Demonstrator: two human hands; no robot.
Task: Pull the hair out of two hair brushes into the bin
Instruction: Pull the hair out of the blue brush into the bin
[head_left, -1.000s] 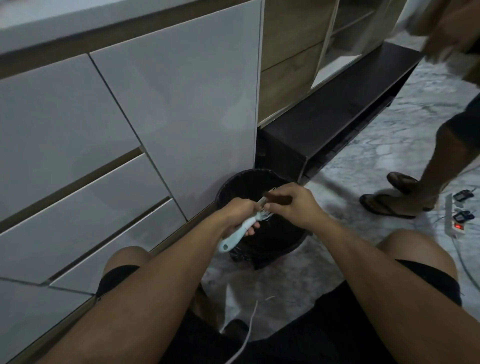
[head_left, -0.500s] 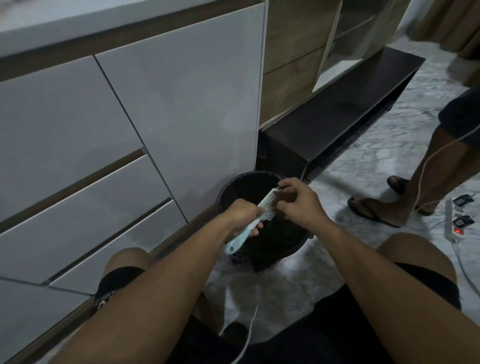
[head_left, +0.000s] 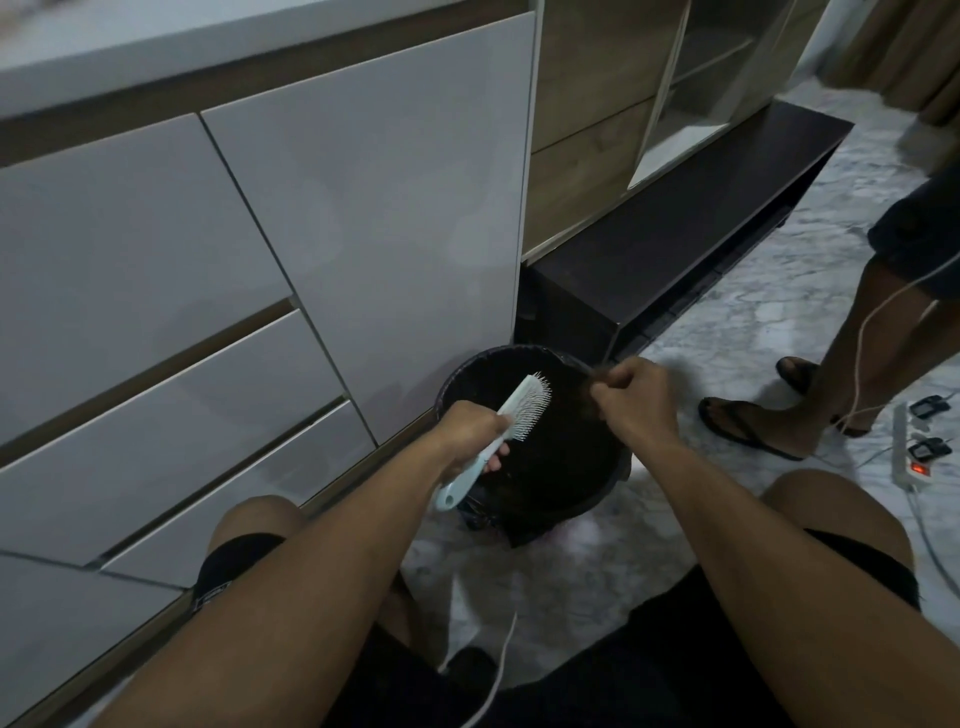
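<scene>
A light blue hair brush (head_left: 522, 410) with pale bristles is held over the black bin (head_left: 587, 493), which stands on the floor against the cabinet. My left hand (head_left: 470, 434) grips the brush by its handle, bristles facing right. My right hand (head_left: 636, 402) is pinched shut on a small dark tuft of hair (head_left: 592, 375) above the bin's right side, a short way from the brush head. Only one brush is in view.
White cabinet doors and drawers (head_left: 260, 260) fill the left. A dark low bench (head_left: 691, 228) runs behind the bin. Another person's legs in sandals (head_left: 748, 423) stand on the marble floor at right, next to a power strip (head_left: 911, 457) with cables. A white cable (head_left: 498, 670) hangs between my knees.
My right hand has pulled away from the bristles to the right, taking a tuft of hair with it. The brush head now shows clear of my fingers. The other person has shifted slightly.
</scene>
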